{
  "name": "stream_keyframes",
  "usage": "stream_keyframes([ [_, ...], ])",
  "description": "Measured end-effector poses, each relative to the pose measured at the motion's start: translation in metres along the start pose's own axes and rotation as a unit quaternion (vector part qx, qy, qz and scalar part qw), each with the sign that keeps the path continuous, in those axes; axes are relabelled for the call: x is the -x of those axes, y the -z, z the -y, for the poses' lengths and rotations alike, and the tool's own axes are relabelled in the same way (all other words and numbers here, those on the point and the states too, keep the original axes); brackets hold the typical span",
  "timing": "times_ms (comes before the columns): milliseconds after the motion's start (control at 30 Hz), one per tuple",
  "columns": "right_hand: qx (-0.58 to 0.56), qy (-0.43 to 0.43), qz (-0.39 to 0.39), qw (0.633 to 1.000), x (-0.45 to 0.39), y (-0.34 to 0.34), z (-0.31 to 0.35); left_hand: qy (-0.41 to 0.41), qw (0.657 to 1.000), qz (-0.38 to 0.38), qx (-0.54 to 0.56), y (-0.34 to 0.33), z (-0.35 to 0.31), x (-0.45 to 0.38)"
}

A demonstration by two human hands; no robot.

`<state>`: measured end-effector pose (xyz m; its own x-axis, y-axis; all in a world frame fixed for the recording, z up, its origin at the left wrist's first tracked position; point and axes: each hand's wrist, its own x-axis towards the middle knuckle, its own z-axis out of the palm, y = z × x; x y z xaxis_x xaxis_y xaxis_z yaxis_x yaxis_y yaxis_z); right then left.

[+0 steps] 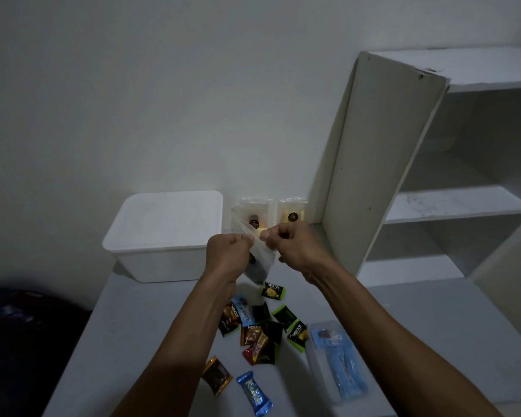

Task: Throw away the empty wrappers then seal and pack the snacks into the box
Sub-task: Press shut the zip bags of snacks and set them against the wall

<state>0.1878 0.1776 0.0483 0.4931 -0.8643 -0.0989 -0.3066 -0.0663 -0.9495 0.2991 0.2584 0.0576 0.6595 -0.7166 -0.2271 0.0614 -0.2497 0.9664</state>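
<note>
left hand: my left hand point(227, 248) is raised above the table, fingers curled, pinching the left side of the clear plastic bag point(260, 260) near its top edge.
right hand: my right hand point(289, 240) pinches the same bag's top from the right side, thumb and fingers closed tight on the film; the two hands are almost touching.
clear plastic bag: it hangs down between my hands, off the table, with something dark inside that i cannot make out.
box: the white box point(163, 236) sits at the back left of the table, just left of my hands, against the wall.
table: the pale table point(151, 326) carries everything.
snacks: a scatter of small wrapped snacks point(260, 329) lies below my hands; a blue one point(254, 394) and an orange-edged one point(216, 375) lie nearer to me, apart from the pile.
packets at the wall: two clear packets point(292, 210) stand leaning on the wall behind the bag.
long packet: a clear pack with blue contents point(337, 365) lies right of the pile.
shelf: a white shelf unit point(433, 164) stands at the right.
</note>
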Motion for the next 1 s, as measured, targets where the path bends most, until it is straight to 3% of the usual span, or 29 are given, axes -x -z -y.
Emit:
stream_keyframes([
  [367,0.076,0.03,0.018,0.997,0.015,-0.001,-0.011,0.003,1.0,-0.012,0.003,-0.001,0.016,0.0],
  [500,0.111,0.064,0.053,0.99,0.021,0.018,0.005,-0.039,0.997,-0.062,0.005,0.01,0.026,-0.009],
  [733,0.194,0.08,0.134,0.969,0.024,0.058,0.028,-0.154,0.985,0.078,-0.014,0.023,0.022,-0.023],
  [1000,0.063,0.066,0.025,0.996,0.027,0.057,-0.017,-0.08,0.992,0.037,0.096,0.01,0.026,-0.02],
])
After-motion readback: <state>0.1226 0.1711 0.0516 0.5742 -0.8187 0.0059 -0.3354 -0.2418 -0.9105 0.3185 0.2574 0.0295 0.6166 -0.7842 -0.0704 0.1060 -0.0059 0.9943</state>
